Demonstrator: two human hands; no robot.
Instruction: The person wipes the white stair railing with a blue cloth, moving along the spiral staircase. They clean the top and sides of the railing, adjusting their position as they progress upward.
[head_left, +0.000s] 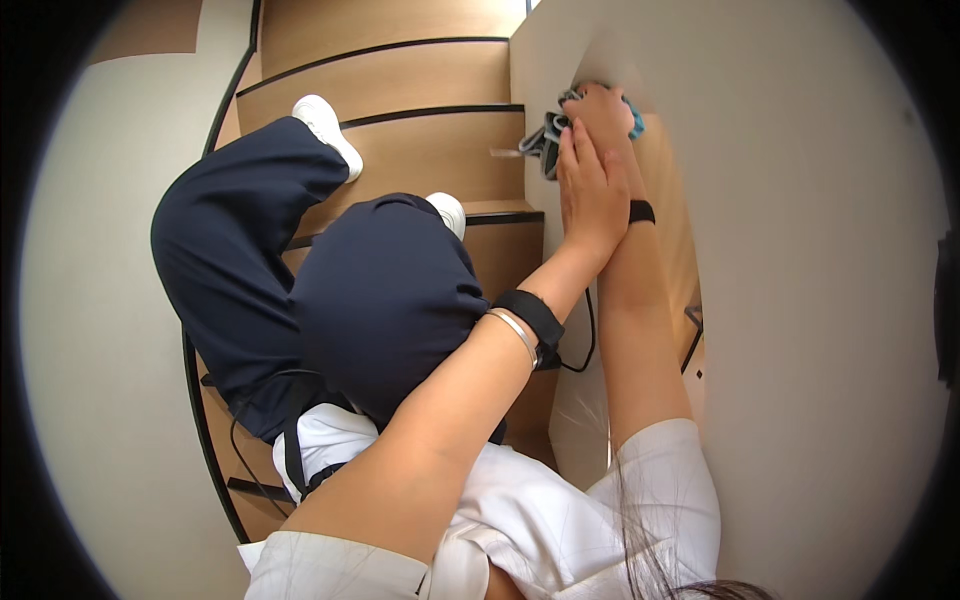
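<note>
At the upper right, my right hand (600, 116) grips a bunched cloth (551, 150) with grey, dark and blue parts, pressed against the top of a pale wall (534, 82) beside the stairs. My left hand (592, 187) lies across my right wrist and the back of that hand, its fingers extended and near the cloth. The left fingertips come close to the cloth's folds; whether they touch it is unclear. A black band (641, 211) circles my right wrist, and a black strap (529, 315) and a silver bangle (514, 334) are on my left arm.
Wooden stairs (435, 142) with black edge strips run beneath my bent legs in dark trousers (382, 292). My white shoes (319, 124) rest on the steps. Pale walls stand on both sides. A black cable (589, 337) hangs below my arms.
</note>
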